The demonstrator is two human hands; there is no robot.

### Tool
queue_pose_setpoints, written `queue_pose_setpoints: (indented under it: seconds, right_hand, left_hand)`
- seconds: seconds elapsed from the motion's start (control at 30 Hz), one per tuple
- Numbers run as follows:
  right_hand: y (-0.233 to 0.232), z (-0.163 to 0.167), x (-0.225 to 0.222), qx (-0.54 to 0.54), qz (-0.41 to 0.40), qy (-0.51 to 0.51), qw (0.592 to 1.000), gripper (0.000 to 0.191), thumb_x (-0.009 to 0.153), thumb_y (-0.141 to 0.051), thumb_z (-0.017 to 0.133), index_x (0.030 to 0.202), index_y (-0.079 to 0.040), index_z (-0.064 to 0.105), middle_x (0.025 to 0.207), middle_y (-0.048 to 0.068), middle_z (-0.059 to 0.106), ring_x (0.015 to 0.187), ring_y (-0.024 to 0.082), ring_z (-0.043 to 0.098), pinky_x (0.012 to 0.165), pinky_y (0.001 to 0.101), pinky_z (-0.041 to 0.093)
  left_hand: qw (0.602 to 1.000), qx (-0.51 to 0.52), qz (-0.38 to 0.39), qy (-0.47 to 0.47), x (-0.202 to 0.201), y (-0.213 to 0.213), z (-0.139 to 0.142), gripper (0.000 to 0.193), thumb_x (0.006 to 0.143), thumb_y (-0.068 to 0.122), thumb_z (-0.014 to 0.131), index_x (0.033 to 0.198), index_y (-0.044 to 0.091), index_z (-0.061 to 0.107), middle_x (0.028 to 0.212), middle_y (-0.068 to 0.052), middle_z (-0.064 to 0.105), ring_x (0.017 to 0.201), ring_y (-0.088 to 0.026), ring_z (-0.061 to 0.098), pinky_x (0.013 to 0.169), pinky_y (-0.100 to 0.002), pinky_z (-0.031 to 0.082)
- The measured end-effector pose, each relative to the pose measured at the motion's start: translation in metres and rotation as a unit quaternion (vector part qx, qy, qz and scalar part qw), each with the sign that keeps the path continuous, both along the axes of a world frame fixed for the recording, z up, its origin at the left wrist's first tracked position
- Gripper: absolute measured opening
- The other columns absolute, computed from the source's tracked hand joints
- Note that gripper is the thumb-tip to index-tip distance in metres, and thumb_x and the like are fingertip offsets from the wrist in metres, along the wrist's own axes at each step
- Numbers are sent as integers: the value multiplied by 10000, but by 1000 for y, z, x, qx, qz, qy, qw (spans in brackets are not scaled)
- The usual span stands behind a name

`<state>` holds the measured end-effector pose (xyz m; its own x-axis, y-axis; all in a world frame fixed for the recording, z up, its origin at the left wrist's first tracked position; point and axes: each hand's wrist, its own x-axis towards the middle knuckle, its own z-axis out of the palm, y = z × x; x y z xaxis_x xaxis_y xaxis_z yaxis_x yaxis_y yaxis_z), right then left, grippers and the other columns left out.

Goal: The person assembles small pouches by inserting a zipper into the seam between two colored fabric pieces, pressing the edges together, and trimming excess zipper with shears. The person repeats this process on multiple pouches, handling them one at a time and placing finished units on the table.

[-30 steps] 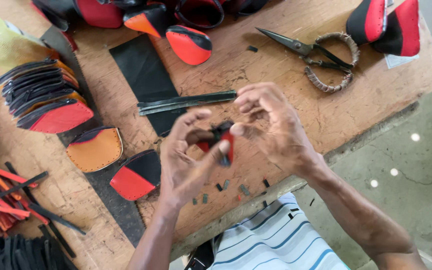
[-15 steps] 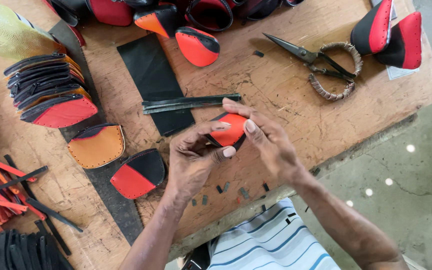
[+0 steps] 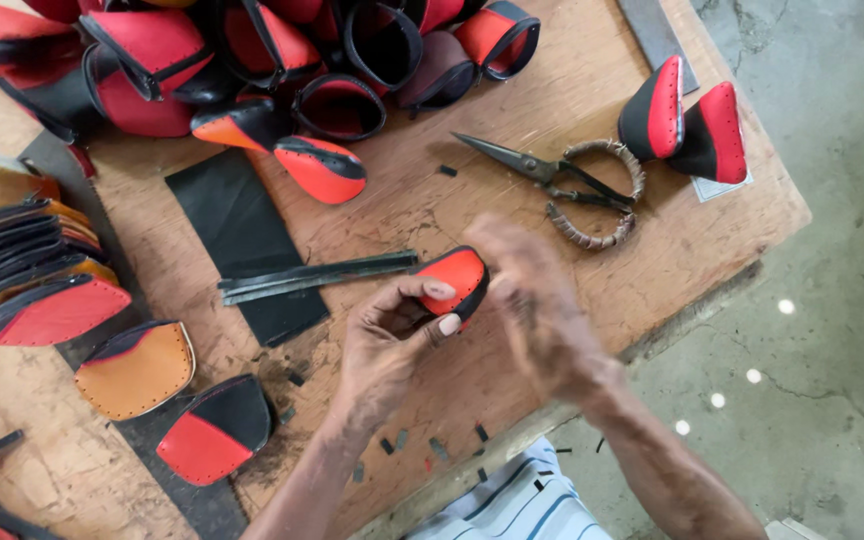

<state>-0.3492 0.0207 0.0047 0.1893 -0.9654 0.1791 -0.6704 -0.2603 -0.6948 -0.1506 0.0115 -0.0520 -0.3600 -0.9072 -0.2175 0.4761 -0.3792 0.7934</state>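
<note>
left hand (image 3: 387,340) pinches the red toe piece (image 3: 455,280) steady; blurred right hand (image 3: 542,310) touches it, grip unclear; scissors (image 3: 562,180) lie far right.

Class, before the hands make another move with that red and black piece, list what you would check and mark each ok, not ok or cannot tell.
1. Left hand grips the red and black piece with thumb and fingers: ok.
2. Right hand touching the piece: cannot tell, it is blurred.
3. Scissors lie apart from both hands: ok.
4. Black strips lie flat on the wooden table, beside the piece: ok.
5. Bare table under the hands: not ok, small black scraps lie there.
</note>
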Motion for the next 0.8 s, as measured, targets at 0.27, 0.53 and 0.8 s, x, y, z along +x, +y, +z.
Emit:
queue_pose_setpoints:
  seconds: [0.27,0.53,0.8]
  right_hand:
    - [-43,16,-68,68,-172,219,958,564,822,-137,798,1344,-19,622,1166,172,663,1048,312,618,919,436,502]
    - [2,11,-66,316,-194,-2,929,420,715,-97,825,1108,-23,695,878,31,751,721,92,677,661,257,592]
    - [74,-18,-45,326,-78,-184,924,402,709,-184,860,997,-70,603,691,-13,573,511,63,544,414,230,487]
  left_hand:
    - [999,31,-11,29,-2,-14,-6,324,936,-55,679,1244,41,693,1206,-57,695,1080,-146,675,989,-345,602]
    - [1000,12,-1,-2,22,-15,3,380,906,-3,699,1280,60,676,1211,-24,702,1069,-119,683,968,-323,616]
    - [999,-31,14,0,48,-16,5,325,956,-5,715,1278,29,689,1007,-48,733,902,-101,685,801,-232,565]
